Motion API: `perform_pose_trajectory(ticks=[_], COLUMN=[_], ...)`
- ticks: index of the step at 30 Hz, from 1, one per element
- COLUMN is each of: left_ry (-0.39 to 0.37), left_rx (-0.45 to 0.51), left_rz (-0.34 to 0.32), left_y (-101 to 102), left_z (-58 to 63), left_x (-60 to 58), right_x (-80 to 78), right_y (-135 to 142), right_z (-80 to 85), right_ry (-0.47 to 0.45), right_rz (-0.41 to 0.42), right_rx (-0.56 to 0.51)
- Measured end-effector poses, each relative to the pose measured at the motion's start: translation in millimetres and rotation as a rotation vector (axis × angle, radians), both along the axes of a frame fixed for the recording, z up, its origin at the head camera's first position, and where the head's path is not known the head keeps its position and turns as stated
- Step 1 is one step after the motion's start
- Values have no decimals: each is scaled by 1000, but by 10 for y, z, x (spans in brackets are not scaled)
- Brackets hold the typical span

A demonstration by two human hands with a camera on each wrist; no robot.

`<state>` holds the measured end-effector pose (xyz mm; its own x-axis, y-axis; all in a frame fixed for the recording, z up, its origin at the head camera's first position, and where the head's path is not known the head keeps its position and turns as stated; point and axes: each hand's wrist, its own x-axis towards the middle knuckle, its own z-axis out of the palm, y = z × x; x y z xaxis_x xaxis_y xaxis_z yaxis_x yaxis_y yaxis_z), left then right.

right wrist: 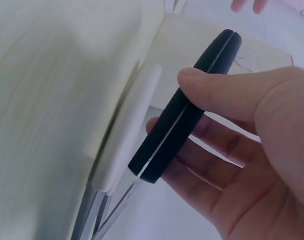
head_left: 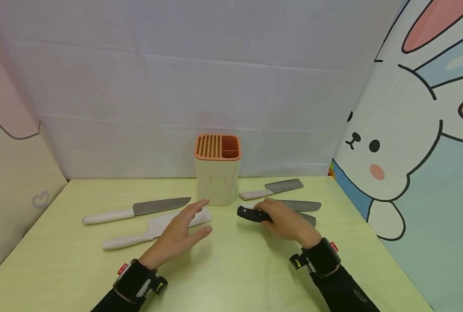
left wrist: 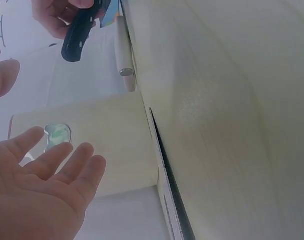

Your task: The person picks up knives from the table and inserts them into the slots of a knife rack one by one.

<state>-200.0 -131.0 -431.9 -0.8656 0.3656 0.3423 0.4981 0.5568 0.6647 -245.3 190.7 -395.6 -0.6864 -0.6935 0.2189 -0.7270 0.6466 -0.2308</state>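
My right hand pinches the black handle of a knife between thumb and fingers. In the right wrist view that handle is raised above the table; its blade runs down beside the white handle of another knife. My left hand hovers with fingers spread over a white cleaver and holds nothing, covering part of its blade. Between and behind the hands stands a cream knife block with an orange slotted top; its slots look bare.
A white-handled chef's knife lies at the left. To the right lie a small cleaver and a knife with a grey blade, partly hidden by my right hand. A white cloth wall closes the table's back.
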Motion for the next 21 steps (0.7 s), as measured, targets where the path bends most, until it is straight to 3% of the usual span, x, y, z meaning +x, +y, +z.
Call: perform_pose_trajectory(ticks=[10,21], left_ry=[-14,41], left_rx=[14,75], left_rz=[2,-5], left_y=[-31,-69], left_z=[91,215], left_x=[-7,-69], right_x=[32,78], right_y=[-22,-99], right_z=[172,326], right_ry=[58,125], right_rz=[12,29], right_rx=[-89,-173])
